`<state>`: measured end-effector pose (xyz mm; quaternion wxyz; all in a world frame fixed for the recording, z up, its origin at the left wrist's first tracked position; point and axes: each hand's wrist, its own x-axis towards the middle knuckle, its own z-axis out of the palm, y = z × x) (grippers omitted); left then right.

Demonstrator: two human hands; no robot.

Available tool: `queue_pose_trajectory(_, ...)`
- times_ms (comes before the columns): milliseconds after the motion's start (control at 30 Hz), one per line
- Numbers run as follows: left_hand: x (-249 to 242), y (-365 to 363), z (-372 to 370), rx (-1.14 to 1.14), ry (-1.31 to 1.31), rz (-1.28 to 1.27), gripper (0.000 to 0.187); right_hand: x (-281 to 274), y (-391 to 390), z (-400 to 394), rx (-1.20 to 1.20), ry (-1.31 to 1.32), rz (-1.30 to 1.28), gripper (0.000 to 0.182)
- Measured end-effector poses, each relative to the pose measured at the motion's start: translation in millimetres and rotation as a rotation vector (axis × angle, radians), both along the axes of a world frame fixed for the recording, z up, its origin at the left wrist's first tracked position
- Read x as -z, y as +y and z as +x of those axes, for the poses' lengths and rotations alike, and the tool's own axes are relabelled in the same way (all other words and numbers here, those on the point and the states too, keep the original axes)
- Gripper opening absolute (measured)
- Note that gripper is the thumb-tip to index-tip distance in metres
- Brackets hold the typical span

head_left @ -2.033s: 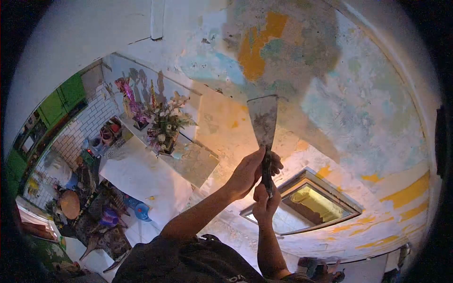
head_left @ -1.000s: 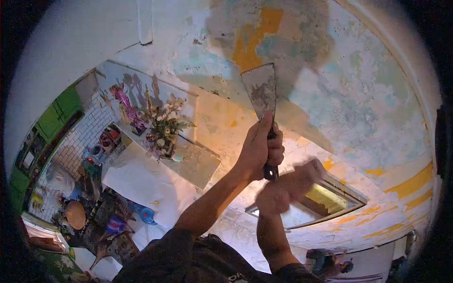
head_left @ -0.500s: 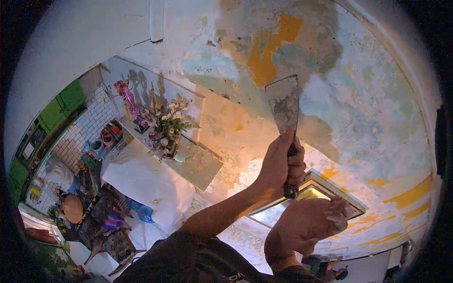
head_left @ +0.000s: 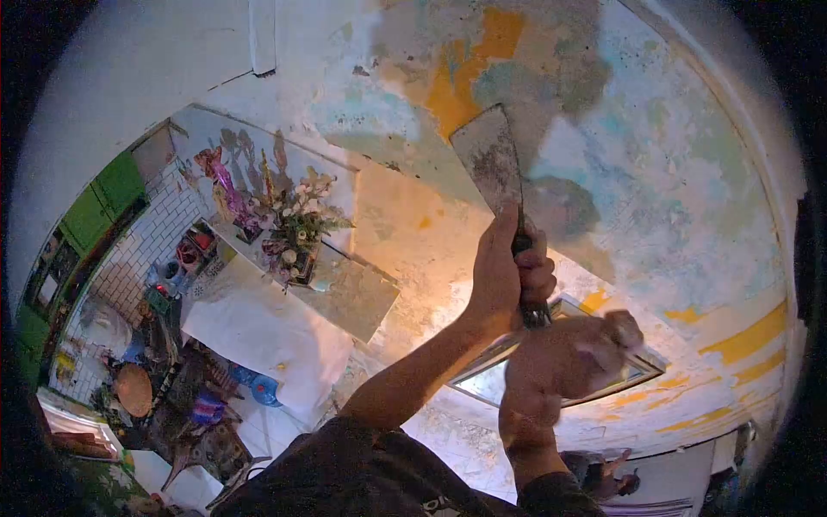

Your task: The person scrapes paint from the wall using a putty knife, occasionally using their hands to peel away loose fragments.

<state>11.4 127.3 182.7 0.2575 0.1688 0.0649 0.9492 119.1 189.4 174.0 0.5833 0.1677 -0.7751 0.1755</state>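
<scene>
My left hand (head_left: pixel 508 267) is wrapped round the dark handle of a paint scraper (head_left: pixel 491 164). The wide, stained metal blade points up, its edge right at the lower end of an orange patch (head_left: pixel 457 86) on the peeling wall (head_left: pixel 655 198). My thumb lies along the base of the blade. Just below the handle's butt is my right hand (head_left: pixel 564 366), curled into a loose fist and slightly blurred, with nothing showing in it. It overlaps the handle's lower end in this view.
Behind my hands is a framed panel (head_left: pixel 482 379). To the left stand a flower arrangement (head_left: pixel 301 224), a white-covered table (head_left: pixel 258 310) and green cabinets (head_left: pixel 112 189). A round brown stool top (head_left: pixel 133 389) is at lower left. A person (head_left: pixel 603 474) shows at the lower right.
The scraper has shifted up and left, and its blade leans further left. My right fist has risen toward the butt of the handle. The view has also shifted slightly.
</scene>
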Motion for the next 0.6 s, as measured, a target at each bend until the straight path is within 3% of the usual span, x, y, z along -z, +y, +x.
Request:
queue_pose_trajectory(167,-12.9,5.6,23.0,0.112,-0.105,0.062,0.036,-1.1,2.0,-2.5,-0.051,0.189,-0.188,0.035)
queue_pose_trajectory(267,-19.0,17.9,24.7,0.116,-0.138,0.226,0.033,-2.5,6.7,-5.6,-0.076,0.280,-0.279,0.041)
queue_pose_trajectory(333,-30.3,23.0,26.0,0.114,-0.162,0.254,0.032,-4.8,11.5,-17.4,-0.305,0.329,-0.376,0.056)
queue_pose_trajectory(367,-36.1,25.1,27.1,0.115,-0.190,0.281,0.032,-9.4,17.2,-20.3,-0.305,0.328,-0.378,0.056)
queue_pose_trajectory(433,-47.6,24.5,30.5,0.081,-0.241,0.260,0.033,-20.6,39.3,-22.3,-0.241,0.346,-0.068,0.061)
queue_pose_trajectory(500,-49.3,28.9,30.8,0.109,-0.227,0.344,0.033,-25.4,50.5,-17.8,-0.241,0.300,-0.031,0.064)
queue_pose_trajectory(567,-47.1,35.3,27.5,0.045,-0.174,0.393,0.039,-37.6,41.7,-24.6,-0.064,0.289,-0.600,0.067)
queue_pose_trajectory(600,-50.8,33.0,23.5,0.063,-0.221,0.378,0.039,-54.1,32.5,-28.1,0.011,0.201,-0.227,0.069)
